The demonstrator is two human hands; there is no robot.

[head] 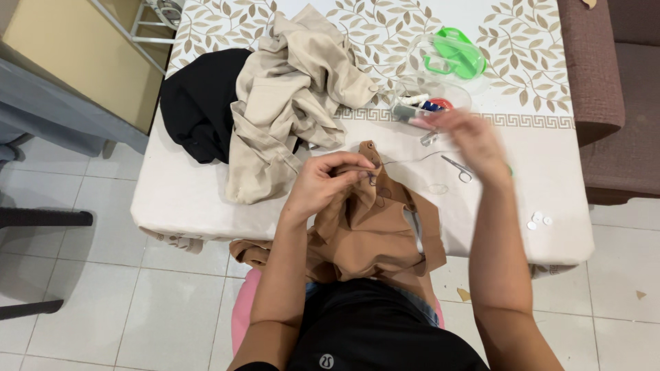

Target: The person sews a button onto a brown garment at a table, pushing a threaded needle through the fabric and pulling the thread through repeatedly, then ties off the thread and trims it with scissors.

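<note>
Brown fabric [375,227], a tan garment, lies bunched at the near edge of the table [179,196] and spills onto the person's lap. Reading from the left: a black cloth [199,103] and a heaped beige garment [289,96] sit on the leaf-patterned tablecloth, well apart from the work. The left hand [326,182] pinches a raised fold of the brown fabric, fingers narrow and closed on the cloth. From that fold a thin thread [412,159] runs right toward the right hand [471,141], which is lifted and blurred; its fingers seem drawn together as if on a needle, but I cannot tell. This looks like a stitch being pulled through, and the next move would call for tension on the thread and a steady hold on the fold. Small scissors [457,168] lie just under the right hand, a clear box [430,99] of spools with a green lid [457,55] sits behind it, and white buttons [538,220] rest near the right edge. Any needle is too small to make out.
</note>
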